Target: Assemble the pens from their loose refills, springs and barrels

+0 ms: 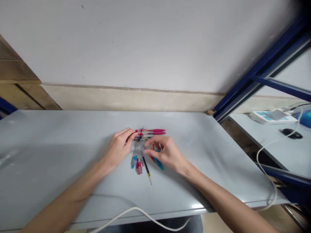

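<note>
Several clear-barrelled pens with pink grips point(159, 131) lie side by side, pointing right. My left hand point(120, 140) is closed at their left ends, with the fingertips pinched on a red-ended pen point(136, 131). My right hand point(166, 150) hovers just below and to the right. Its thumb and forefinger are apart, slightly blurred, with nothing visible between them. Beneath it, a blue pen part point(159, 163) shows, partly hidden by the fingers. Between my hands lie a black ink refill point(146, 166), a blue pen cap point(134, 161) and red pen caps point(138, 166).
The grey table point(60, 168) runs back to a wall. A white cable point(136, 208) crosses its front edge, and another cable point(261, 152) hangs at the right. Beyond a blue metal frame point(245, 72) are a black mouse point(292, 133) and a white device point(269, 118).
</note>
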Tool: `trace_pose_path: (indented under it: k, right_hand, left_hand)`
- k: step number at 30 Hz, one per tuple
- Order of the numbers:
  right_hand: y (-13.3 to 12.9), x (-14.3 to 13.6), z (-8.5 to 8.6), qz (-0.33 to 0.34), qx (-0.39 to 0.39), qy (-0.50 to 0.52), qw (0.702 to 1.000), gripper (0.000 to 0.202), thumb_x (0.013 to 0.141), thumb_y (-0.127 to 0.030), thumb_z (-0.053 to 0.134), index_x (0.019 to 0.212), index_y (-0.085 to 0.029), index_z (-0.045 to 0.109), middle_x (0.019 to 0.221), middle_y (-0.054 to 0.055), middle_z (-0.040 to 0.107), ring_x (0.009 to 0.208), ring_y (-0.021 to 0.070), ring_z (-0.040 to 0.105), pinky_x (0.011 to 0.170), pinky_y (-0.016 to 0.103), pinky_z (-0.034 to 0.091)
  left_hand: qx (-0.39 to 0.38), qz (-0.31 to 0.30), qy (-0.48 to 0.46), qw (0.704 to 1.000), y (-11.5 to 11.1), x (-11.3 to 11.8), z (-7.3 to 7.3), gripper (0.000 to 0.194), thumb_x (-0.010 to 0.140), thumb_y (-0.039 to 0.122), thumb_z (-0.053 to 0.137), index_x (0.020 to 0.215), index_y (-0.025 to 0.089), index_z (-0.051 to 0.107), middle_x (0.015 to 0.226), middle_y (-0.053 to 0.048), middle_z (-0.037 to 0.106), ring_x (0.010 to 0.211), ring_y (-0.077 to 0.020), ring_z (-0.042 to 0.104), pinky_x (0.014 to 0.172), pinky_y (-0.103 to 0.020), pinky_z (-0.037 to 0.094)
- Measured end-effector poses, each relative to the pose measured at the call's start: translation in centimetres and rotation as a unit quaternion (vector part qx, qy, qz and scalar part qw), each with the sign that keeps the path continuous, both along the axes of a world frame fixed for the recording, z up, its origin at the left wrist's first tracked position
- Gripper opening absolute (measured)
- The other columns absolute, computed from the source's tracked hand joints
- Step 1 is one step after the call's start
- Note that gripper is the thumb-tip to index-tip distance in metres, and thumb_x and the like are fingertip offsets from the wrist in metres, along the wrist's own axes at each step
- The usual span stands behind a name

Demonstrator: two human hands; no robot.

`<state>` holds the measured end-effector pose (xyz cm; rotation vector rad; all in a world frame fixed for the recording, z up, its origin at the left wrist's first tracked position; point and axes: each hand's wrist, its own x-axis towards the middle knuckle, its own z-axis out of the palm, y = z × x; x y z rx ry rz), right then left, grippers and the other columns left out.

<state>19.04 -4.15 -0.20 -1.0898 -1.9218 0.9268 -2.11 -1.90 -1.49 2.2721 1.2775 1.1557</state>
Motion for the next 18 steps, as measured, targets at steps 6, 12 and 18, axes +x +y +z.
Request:
trace_pose_path:
  k: [6,12,18]
  right_hand:
    - [-0.8,-0.5,-0.6,0.091,0.052,-0.196,0.975,0.013,0.081,-0.023,0.084,0.091,-0.021,0.076,0.084,0.002,0.063,0.077,0.0166,0.058,0.072,0.028,0.046]
    - [-0.8,-0.7,-0.5,0.092,0.048,-0.153,0.983,0.009,0.087,-0.013,0.073,0.083,-0.020,0.076,0.083,0.003,0.066,0.081,0.0175,0.061,0.077,0.031,0.048]
    - [0.1,0.1,0.6,-0.070,0.001,0.090,0.994,0.005,0.087,-0.024,0.074,0.089,-0.020,0.076,0.088,0.003,0.076,0.078,0.0171,0.066,0.071,0.030,0.049]
  left_hand:
    - [-0.056,0.031,-0.013,0.998,0.3,-0.6,-0.3,0.021,0.106,0.032,0.042,0.108,0.021,0.060,0.068,0.006,0.052,0.057,-0.0099,0.044,0.060,-0.022,0.036]
    - [-0.074,0.006,0.013,0.997,-0.2,-0.2,0.0,0.020,0.107,0.031,0.040,0.100,0.021,0.056,0.068,0.006,0.050,0.057,-0.0101,0.044,0.060,-0.022,0.035]
    - [-0.062,-0.061,0.048,0.995,-0.4,-0.1,-0.1,0.020,0.106,0.026,0.041,0.101,0.022,0.060,0.087,0.001,0.067,0.073,-0.0129,0.060,0.071,-0.025,0.043]
